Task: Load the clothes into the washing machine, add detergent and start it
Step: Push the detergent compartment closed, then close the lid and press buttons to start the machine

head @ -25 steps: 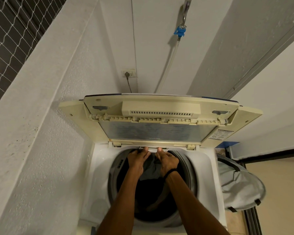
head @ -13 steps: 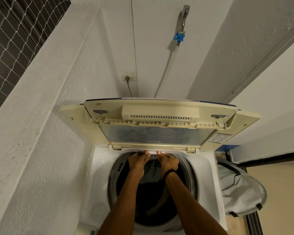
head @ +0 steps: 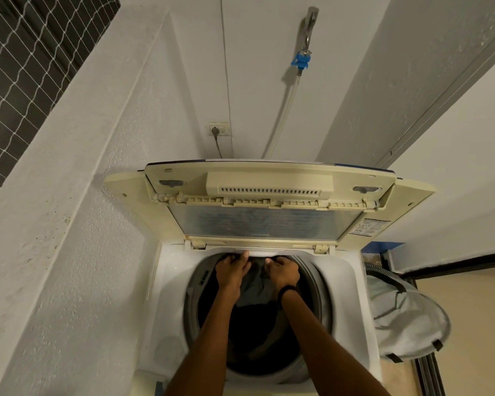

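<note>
The top-loading washing machine [head: 343, 275] stands with its cream lid [head: 263, 221] raised against the wall. Dark clothes [head: 255, 324] lie in the drum, with a grey garment [head: 255, 284] on top at the back. Both my hands reach across the drum to its back rim. My left hand [head: 231, 271] and my right hand [head: 283, 272] curl their fingers on a small white drawer [head: 259, 252] that sticks out under the lid hinge. A dark band sits on my right wrist. No detergent container is in view.
A grey laundry bag [head: 406, 318] hangs beside the machine on the right. Above the lid are a wall socket with a plug [head: 217, 129] and a tap with a blue fitting and hose [head: 300, 61]. A rough white wall closes in on the left.
My hands have drawn slightly apart and toward me at the back rim, and more of the white drawer shows between them. The view has shifted down a little.
</note>
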### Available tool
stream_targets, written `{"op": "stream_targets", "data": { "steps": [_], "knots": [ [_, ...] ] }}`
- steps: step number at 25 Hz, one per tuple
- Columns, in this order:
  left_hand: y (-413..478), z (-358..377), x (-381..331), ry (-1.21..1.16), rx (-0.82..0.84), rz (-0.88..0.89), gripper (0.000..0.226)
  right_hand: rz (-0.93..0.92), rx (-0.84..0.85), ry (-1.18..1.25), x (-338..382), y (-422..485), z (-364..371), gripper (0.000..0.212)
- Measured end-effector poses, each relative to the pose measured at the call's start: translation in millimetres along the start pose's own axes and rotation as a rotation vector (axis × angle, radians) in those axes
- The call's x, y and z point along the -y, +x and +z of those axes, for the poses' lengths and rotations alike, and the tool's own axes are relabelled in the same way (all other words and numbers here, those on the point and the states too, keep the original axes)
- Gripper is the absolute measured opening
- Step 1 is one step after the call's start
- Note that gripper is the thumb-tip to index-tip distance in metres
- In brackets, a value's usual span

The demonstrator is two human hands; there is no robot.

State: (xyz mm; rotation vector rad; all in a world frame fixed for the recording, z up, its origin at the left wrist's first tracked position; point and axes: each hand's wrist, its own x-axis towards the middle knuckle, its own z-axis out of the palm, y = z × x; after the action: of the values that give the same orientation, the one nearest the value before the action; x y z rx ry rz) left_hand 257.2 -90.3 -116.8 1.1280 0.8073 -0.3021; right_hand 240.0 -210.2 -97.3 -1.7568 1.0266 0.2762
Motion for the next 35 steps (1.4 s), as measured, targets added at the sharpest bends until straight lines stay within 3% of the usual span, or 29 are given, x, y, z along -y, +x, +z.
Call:
{"op": "stream_targets", "data": {
  "steps": [3, 7, 14, 17, 19, 22, 24, 28, 35],
  "knots": [
    [-6, -2, -6, 0.060, -0.054, 0.033, 0.035, -0.077, 0.000, -0.070, 5, -8, -4, 0.020],
    [-28, -2, -25, 0.140, -0.036, 0.159, 0.014, -0.285, -0.010, -0.177, 19, -29, -10, 0.029],
    [-112, 2, -84, 0.189, -0.107, 0.541, 0.016, -0.639, 0.028, -0.255, 61, -83, -39, 0.030],
    [-161, 6, -120, 0.149, -0.119, 0.843, 0.024, -0.867, 0.036, -0.204, 95, -130, -65, 0.025],
    [-194, 14, -152, 0.213, -0.226, 1.130, 0.028, -1.056, -0.056, -0.164, 125, -165, -91, 0.024],
    [-217, 36, -204, 0.402, -0.308, 1.394, 0.033, -1.254, -0.420, -0.123, 181, -193, -121, 0.023],
    [-208, 54, -230, 0.705, -0.278, 1.401, 0.040, -1.256, -0.486, -0.223, 212, -181, -127, 0.034],
    [-175, 68, -240, 1.297, -0.238, 1.217, 0.062, -1.142, -0.460, -0.726, 225, -138, -119, 0.054],
    [-186, 57, -226, 1.374, -0.310, 1.217, 0.070, -1.185, -0.491, -0.762, 203, -147, -122, 0.059]
  ]
}}
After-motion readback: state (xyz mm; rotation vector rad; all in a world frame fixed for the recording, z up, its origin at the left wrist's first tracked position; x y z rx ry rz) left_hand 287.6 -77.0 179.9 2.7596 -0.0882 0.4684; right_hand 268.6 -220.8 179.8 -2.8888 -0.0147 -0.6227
